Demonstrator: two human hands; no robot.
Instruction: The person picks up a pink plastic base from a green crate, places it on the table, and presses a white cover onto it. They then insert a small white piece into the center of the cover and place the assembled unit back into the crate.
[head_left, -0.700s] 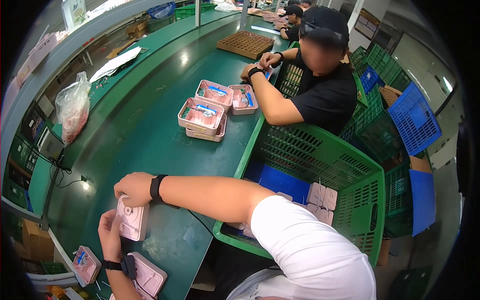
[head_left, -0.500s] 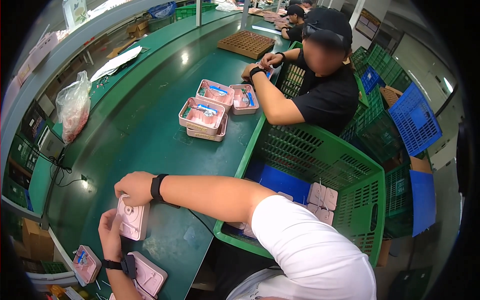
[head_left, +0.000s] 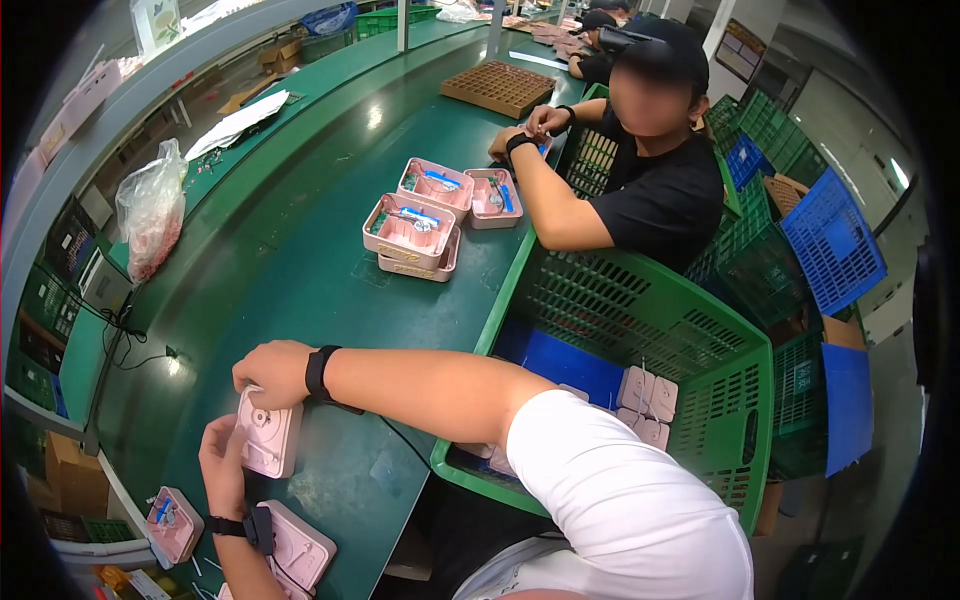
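A pink plastic case (head_left: 270, 445) with a small round fitting and moulded slots on its upper face stands on the green worktable. My right hand (head_left: 276, 368) comes over its far end, fingers bent and closed on the edge. Along the left side of the same case, my left hand (head_left: 222, 462) holds it, its fingertips partly hidden. Another pink case (head_left: 303, 545) lies beside my left wrist. An open pink case (head_left: 174, 525) with blue and metal parts inside sits at the table's left edge.
Several open pink cases (head_left: 408, 232) with wired parts are stacked further along the table. A green crate (head_left: 640, 290) at my right holds pink pieces on a blue sheet. A co-worker (head_left: 655, 170) sits beyond it. A brown divided tray (head_left: 498, 88) lies far back.
Both hands keep their hold on the pink case, with hardly any motion. The whole view has shifted slightly, and the co-worker's head has lifted.
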